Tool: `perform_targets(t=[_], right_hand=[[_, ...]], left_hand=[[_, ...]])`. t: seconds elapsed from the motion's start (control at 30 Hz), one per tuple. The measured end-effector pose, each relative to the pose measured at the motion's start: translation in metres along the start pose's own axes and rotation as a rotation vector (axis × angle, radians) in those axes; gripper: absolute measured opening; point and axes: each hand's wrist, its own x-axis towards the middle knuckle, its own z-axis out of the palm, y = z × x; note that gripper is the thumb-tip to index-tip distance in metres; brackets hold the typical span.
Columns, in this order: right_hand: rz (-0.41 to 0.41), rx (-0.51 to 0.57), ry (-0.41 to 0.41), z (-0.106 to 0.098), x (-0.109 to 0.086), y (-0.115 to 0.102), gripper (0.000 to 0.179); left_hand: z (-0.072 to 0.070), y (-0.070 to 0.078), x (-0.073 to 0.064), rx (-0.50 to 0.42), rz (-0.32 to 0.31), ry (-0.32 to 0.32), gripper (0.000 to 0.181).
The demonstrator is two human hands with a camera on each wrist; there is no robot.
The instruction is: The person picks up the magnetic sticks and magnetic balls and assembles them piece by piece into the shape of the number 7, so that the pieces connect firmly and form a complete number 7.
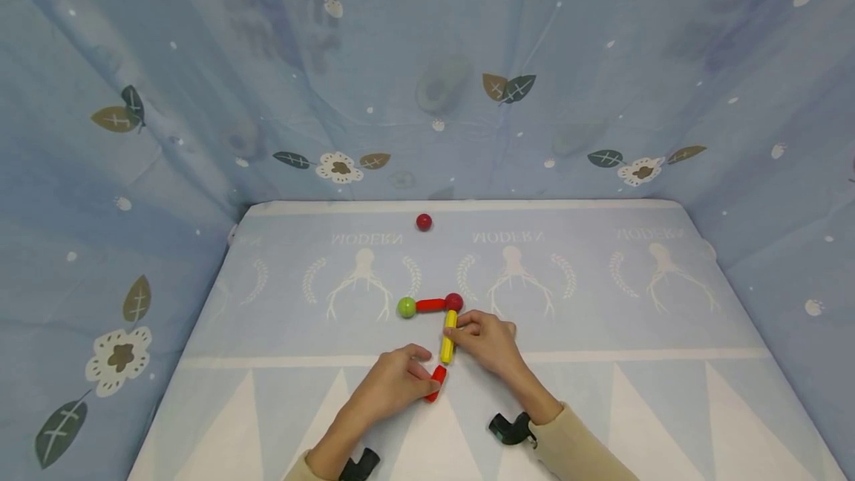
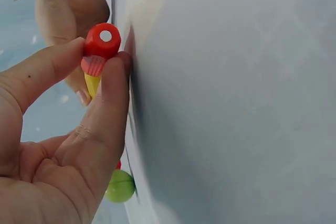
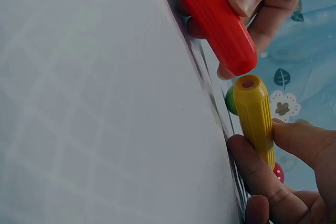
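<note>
My left hand (image 1: pixel 390 384) pinches a short red ribbed rod (image 3: pixel 218 24) between thumb and fingers, just above the table. A yellow ribbed rod (image 3: pixel 254 111) is pinched by my right hand (image 1: pixel 490 341); its near end shows a hole. The red rod's end is close to that hole; in the head view a small gap shows between them. At its far end the yellow rod meets a dark red ball (image 1: pixel 454 302). From that ball a second red rod (image 1: pixel 430 306) runs left to a green ball (image 1: pixel 407 308).
A loose red ball (image 1: pixel 424 223) lies near the back edge of the patterned tablecloth (image 1: pixel 601 280). Blue printed fabric (image 1: pixel 427 58) hangs behind and on both sides. Each wrist carries a black device (image 1: pixel 510 429).
</note>
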Motion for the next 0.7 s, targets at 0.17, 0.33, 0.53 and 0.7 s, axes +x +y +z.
perform_targets(t=[0.17,0.33,0.53,0.7], right_hand=[[0.001,0.004,0.001,0.0007,0.0002,0.0007,0.022],[0.002,0.010,0.000,0.0004,0.0000,-0.0003,0.023],[-0.001,0.009,0.008,0.0003,0.0001,-0.0003,0.023],[0.001,0.013,0.008,0.0005,-0.0001,0.0001,0.023]], left_hand=[[0.0035,0.0002,0.0006,-0.049,0.008,0.002,0.053],[0.0058,0.0011,0.0011,-0.080,-0.001,0.014,0.059],[0.0079,0.0007,0.0025,-0.083,-0.006,0.026,0.061],[0.0080,0.0003,0.0026,-0.079,-0.001,0.023,0.060]])
